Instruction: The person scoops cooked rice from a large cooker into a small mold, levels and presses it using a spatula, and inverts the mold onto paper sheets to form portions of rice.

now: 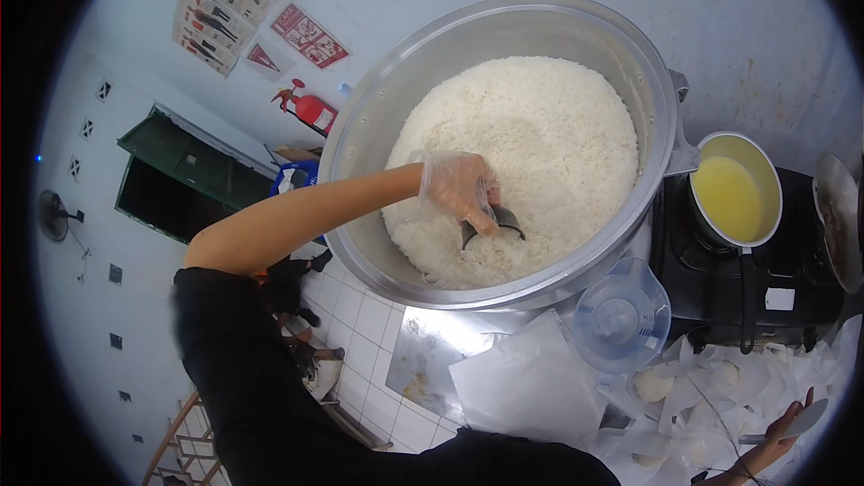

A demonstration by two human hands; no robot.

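My left hand (pixel 470 191), in a clear plastic glove, reaches into a large metal pot (pixel 664 117) of white rice (pixel 558 126). Its fingers grip the rim of a small dark cup (pixel 508 219), which is partly sunk in the rice. At the lower right, near the frame edge, my right hand (pixel 785 426) is closed on a flat, pale paddle (pixel 805 418). Beside it lie white paper sheets and wraps (pixel 670 400), some with rice portions (pixel 652 384) on them.
Right of the pot, a pan of yellow liquid (pixel 727 198) sits on a black stove (pixel 693 265), near another pan (pixel 837 225). A clear plastic tub (pixel 621 315) stands below the pot by a paper stack (pixel 531 378). A fire extinguisher (pixel 313 112) hangs at the wall.
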